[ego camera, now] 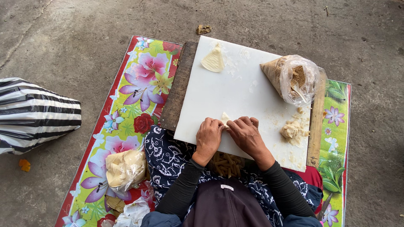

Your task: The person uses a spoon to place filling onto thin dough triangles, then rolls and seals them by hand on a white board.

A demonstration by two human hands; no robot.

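Both the left hand [208,136] and right hand [245,133] pinch a small pale wrapper [225,117], fingers clamped on it, at the white board's [235,96] near edge, seemingly to fold it flat.

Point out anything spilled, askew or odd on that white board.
Pale crumbs and smears are scattered over the white board, thickest around the dough lump and below the open bag of brown filling. The board sits skewed on its wooden plank. Both hands, left hand and right hand, press a small wrapper.
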